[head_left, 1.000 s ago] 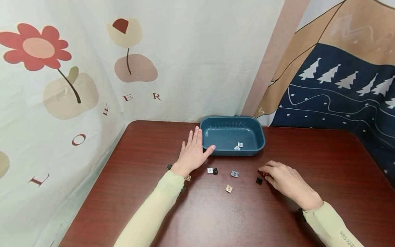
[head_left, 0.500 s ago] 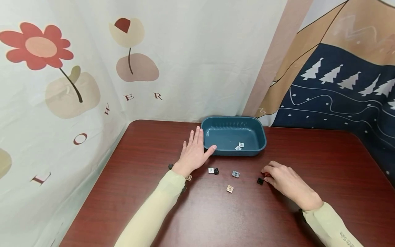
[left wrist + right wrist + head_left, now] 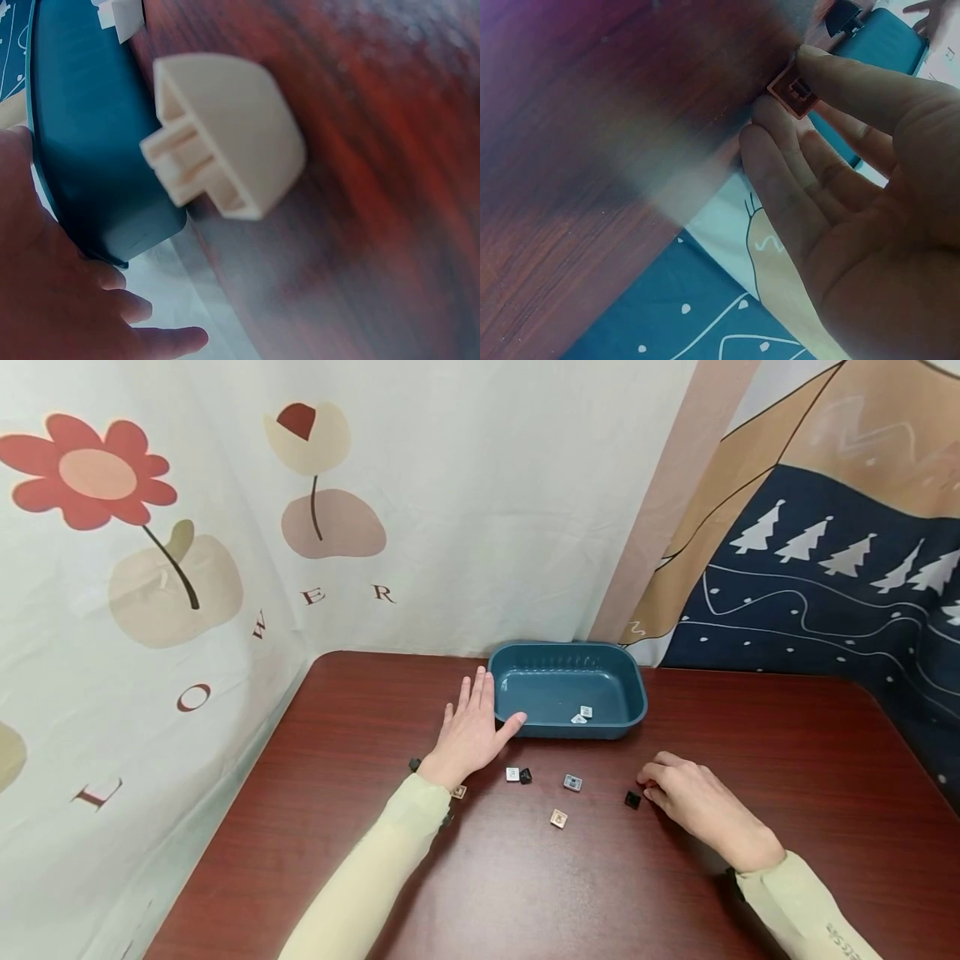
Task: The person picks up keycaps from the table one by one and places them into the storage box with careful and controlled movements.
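My right hand (image 3: 690, 793) pinches a reddish-orange keycap (image 3: 795, 91) between thumb and fingertips, low over the table; in the right wrist view its hollow underside shows. Just left of those fingertips lies a black keycap (image 3: 633, 799). My left hand (image 3: 472, 727) has its fingers stretched out and rests against the left side of a blue plastic basin (image 3: 566, 732). Two white keycaps (image 3: 586, 712) are inside the basin, near its front wall. Beside my left wrist a beige keycap (image 3: 240, 127) lies with its underside partly visible.
Between the hands lie a white keycap (image 3: 512, 774) touching or close to a black one (image 3: 526, 775), a grey keycap (image 3: 572, 782) and another beige keycap (image 3: 558, 818). The reddish-brown table (image 3: 480, 893) meets a printed curtain (image 3: 465, 527) at the back.
The head view has shifted very slightly. My right fingertips have moved a little right, away from the black keycap, and now cover the reddish-orange keycap more. The left hand stays at the basin.
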`<move>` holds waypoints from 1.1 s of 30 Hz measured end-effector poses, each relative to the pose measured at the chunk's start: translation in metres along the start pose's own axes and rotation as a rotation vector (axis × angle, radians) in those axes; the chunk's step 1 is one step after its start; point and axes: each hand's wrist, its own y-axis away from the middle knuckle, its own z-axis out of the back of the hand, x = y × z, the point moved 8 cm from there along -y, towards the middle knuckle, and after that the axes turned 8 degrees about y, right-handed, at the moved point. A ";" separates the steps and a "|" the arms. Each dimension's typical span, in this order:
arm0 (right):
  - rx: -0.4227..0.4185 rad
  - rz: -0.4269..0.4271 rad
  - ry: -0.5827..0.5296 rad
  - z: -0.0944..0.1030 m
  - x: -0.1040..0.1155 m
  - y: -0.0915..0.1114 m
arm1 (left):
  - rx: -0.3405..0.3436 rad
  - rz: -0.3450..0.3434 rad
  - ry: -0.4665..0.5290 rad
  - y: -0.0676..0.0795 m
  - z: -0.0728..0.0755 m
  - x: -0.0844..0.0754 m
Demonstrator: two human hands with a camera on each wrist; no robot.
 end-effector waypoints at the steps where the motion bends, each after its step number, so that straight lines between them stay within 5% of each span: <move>1: -0.002 0.000 -0.001 0.000 0.000 0.000 | 0.000 0.000 0.002 0.000 0.000 0.000; 8: -0.049 0.006 -0.005 0.007 0.002 0.000 | 0.000 -0.001 0.014 0.000 0.001 0.001; 22: -0.301 0.058 0.012 0.046 0.013 -0.012 | -0.003 0.004 0.005 -0.001 0.001 0.000; 33: -0.361 0.016 -0.030 0.062 0.018 -0.026 | -0.005 0.002 0.011 0.001 0.001 -0.001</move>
